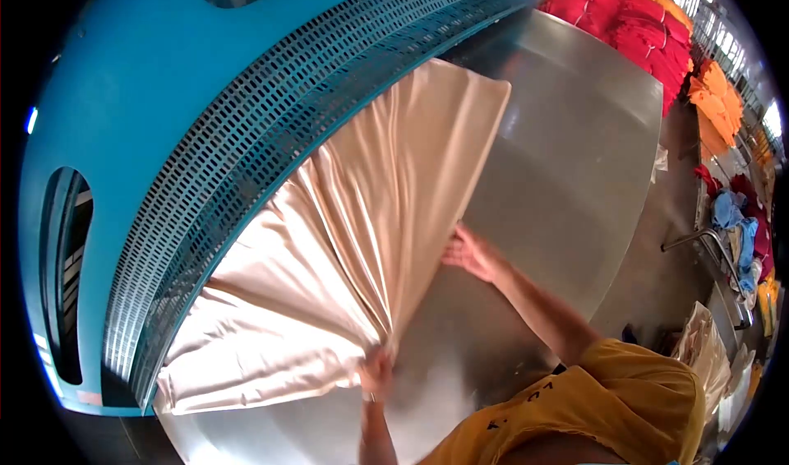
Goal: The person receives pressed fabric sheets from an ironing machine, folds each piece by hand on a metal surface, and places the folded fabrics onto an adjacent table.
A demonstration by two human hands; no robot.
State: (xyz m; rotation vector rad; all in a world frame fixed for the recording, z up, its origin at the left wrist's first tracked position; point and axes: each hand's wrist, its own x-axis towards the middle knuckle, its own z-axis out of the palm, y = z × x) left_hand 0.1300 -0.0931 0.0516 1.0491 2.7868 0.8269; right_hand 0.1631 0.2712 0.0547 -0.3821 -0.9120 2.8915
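A shiny champagne-coloured satin cloth point(419, 144) lies fanned out over a metal table point(567, 128), its folds running together toward me. My left hand point(376, 373) is closed on the bunched point of the cloth, where the folds meet. At the cloth's right edge is my right hand point(472, 253), its fingers stretched out and apart, the fingertips at or just touching the edge. The far side of the cloth reaches the lower edge of a blue machine point(123, 128); whether it runs underneath is hidden.
A perforated curved guard point(271, 103) fronts the machine beyond the table. Stacks of red cloth point(629, 21) and orange cloth point(717, 103) stand at the far right. A metal-framed rack point(723, 251) with blue garments is right of the table, near a pale crumpled cloth point(705, 346).
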